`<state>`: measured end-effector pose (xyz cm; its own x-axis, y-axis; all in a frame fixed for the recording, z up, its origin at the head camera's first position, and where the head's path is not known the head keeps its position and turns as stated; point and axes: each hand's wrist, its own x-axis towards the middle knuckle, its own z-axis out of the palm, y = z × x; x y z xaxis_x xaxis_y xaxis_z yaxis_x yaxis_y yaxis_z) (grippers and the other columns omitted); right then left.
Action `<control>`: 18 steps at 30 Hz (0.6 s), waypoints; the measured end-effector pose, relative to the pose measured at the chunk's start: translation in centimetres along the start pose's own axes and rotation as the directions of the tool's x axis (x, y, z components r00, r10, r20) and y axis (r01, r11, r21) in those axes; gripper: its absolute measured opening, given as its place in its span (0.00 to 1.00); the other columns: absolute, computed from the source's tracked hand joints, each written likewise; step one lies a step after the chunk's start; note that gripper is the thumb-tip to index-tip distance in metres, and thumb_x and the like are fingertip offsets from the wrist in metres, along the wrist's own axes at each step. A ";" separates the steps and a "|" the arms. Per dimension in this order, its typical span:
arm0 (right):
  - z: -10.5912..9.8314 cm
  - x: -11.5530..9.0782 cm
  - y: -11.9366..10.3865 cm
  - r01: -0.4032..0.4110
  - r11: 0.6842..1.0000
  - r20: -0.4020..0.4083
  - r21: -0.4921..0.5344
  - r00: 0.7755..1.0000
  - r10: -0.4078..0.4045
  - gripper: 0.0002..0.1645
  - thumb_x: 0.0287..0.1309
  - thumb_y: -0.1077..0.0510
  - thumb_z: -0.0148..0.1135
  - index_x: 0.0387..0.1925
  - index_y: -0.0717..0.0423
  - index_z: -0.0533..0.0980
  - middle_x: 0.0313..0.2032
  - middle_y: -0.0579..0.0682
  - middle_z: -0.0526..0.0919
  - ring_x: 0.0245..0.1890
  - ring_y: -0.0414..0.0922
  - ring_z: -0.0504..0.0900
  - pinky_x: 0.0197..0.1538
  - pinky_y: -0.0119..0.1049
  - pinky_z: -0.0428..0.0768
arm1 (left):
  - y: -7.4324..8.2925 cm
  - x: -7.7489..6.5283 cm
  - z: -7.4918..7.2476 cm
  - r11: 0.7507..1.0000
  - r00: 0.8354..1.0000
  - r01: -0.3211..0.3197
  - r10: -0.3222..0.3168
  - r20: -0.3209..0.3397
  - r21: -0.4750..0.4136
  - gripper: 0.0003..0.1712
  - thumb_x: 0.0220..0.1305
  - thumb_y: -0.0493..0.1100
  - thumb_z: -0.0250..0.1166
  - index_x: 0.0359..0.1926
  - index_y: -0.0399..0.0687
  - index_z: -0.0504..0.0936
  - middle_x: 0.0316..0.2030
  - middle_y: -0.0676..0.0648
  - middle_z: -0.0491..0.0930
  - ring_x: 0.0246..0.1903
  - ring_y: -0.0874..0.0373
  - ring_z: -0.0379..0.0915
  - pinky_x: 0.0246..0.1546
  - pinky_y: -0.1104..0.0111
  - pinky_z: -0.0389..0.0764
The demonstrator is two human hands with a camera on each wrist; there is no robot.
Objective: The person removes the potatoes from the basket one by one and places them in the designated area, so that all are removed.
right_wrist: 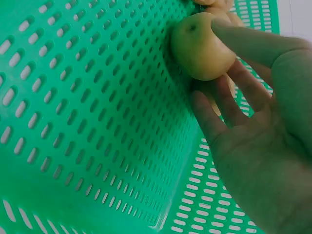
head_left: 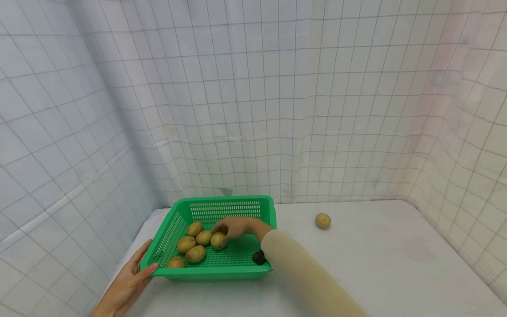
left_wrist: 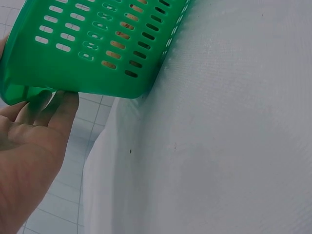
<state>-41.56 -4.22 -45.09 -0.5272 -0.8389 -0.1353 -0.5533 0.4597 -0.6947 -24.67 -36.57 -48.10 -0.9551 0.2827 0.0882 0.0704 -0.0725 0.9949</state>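
A green slotted plastic basket (head_left: 214, 271) stands on the white table, several potatoes inside it, mostly toward its left half. At the basket's front left corner my left hand (head_left: 128, 280) grips the rim, thumb on top; in the left wrist view the fingers (left_wrist: 61, 114) reach under the rim. My right hand (head_left: 239, 226) is down inside the basket, holding a potato (head_left: 218, 241) between thumb and fingers. In the right wrist view that potato (right_wrist: 201, 48) sits at the basket floor, the thumb over one side and fingers along the other.
One lone potato (head_left: 323, 220) lies on the white table (head_left: 368, 259), right of the basket. White grid-patterned curtains (head_left: 245, 110) hang behind and at both sides. A small black object (head_left: 259, 257) shows below my right wrist.
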 end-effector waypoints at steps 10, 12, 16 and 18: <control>0.7 -0.1 0.6 -0.025 0.997 0.028 -0.075 0.999 0.027 0.28 0.63 0.56 0.75 0.64 0.49 0.79 0.57 0.39 0.77 0.58 0.36 0.73 0.63 0.32 0.73 | -0.2 -0.3 -0.5 0.999 0.999 0.015 -0.013 0.033 -0.039 0.47 0.81 0.30 0.47 0.79 0.39 0.19 0.75 0.27 0.15 0.62 0.74 0.67 0.59 0.75 0.74; 0.6 -0.1 0.6 -0.006 1.000 0.016 -0.022 1.000 0.006 0.26 0.63 0.58 0.75 0.62 0.50 0.80 0.54 0.39 0.78 0.54 0.36 0.75 0.59 0.32 0.75 | -0.2 -0.3 -0.4 0.999 0.999 0.014 -0.013 0.030 -0.042 0.48 0.81 0.30 0.47 0.79 0.39 0.19 0.75 0.27 0.15 0.62 0.74 0.68 0.59 0.75 0.74; 0.3 -0.3 0.5 0.017 0.993 -0.014 0.113 1.000 -0.015 0.25 0.64 0.60 0.73 0.62 0.52 0.79 0.51 0.39 0.80 0.48 0.37 0.77 0.53 0.32 0.78 | 0.0 -0.2 -0.3 0.999 1.000 0.013 -0.012 0.020 -0.033 0.48 0.81 0.30 0.48 0.79 0.40 0.20 0.76 0.28 0.17 0.62 0.74 0.68 0.59 0.75 0.74; 0.2 -0.3 0.3 0.013 0.986 -0.032 0.168 0.999 -0.008 0.27 0.64 0.61 0.73 0.63 0.53 0.79 0.52 0.40 0.81 0.48 0.37 0.78 0.52 0.33 0.79 | 0.1 -0.2 -0.2 0.999 1.000 0.013 -0.013 0.020 -0.029 0.48 0.81 0.30 0.48 0.79 0.40 0.20 0.76 0.28 0.18 0.62 0.74 0.68 0.59 0.75 0.74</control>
<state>-41.47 -3.86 -45.42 -0.5431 -0.8327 -0.1076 -0.4434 0.3932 -0.8054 -24.59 -36.84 -48.06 -0.9502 0.3022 0.0764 0.0494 -0.0962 0.9941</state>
